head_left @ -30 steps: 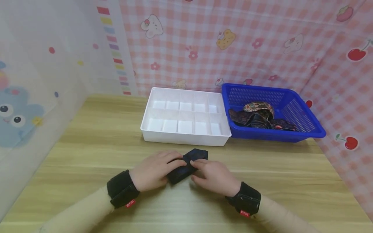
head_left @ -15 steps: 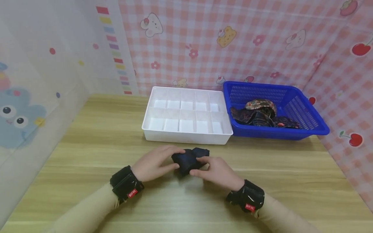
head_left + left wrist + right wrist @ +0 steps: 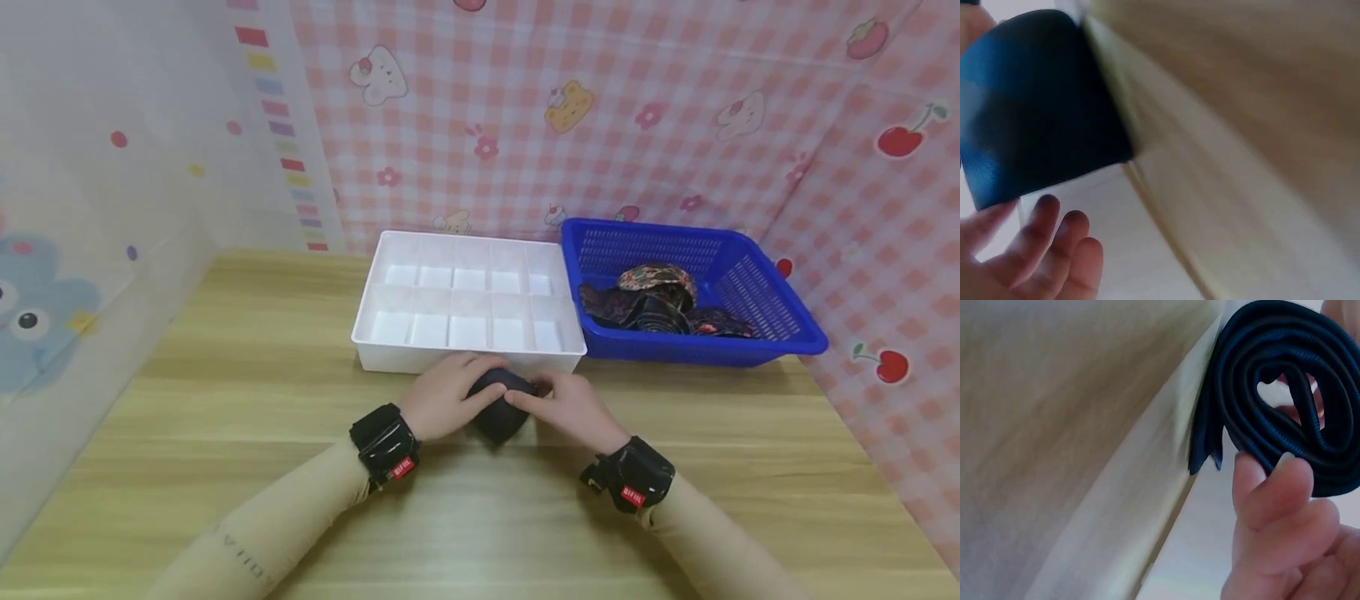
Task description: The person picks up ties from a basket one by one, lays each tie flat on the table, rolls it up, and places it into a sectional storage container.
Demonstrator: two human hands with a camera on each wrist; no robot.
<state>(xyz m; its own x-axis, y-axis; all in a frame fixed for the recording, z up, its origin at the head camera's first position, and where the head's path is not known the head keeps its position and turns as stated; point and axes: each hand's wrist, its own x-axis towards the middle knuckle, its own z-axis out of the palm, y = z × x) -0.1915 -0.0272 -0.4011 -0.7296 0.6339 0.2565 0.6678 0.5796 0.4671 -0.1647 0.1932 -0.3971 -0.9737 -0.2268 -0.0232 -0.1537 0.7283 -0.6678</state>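
A dark navy necktie (image 3: 498, 421), rolled into a coil, stands on its edge between both hands just in front of the white box. My left hand (image 3: 447, 398) grips the roll from the left, with the thumb on the near side and the fingers behind. From the other side my right hand (image 3: 576, 410) pinches it. Smooth outer cloth of the necktie (image 3: 1041, 106) fills the upper left of the left wrist view, fingertips right below its edge. Spiral layers of the necktie (image 3: 1235, 394) show in the right wrist view, with a short loose end pointing down beside the coil.
A white box (image 3: 468, 361) divided into several compartments stands right behind the hands. Touching its right side is a blue plastic basket (image 3: 712, 348) with several patterned rolled ties (image 3: 660, 317). Pink checked cloth (image 3: 517, 183) hangs behind the wooden table (image 3: 225, 433).
The necktie has gone from a flatter bundle with an end sticking out to a compact roll. Both hands have moved forward with it, closer to the white box.
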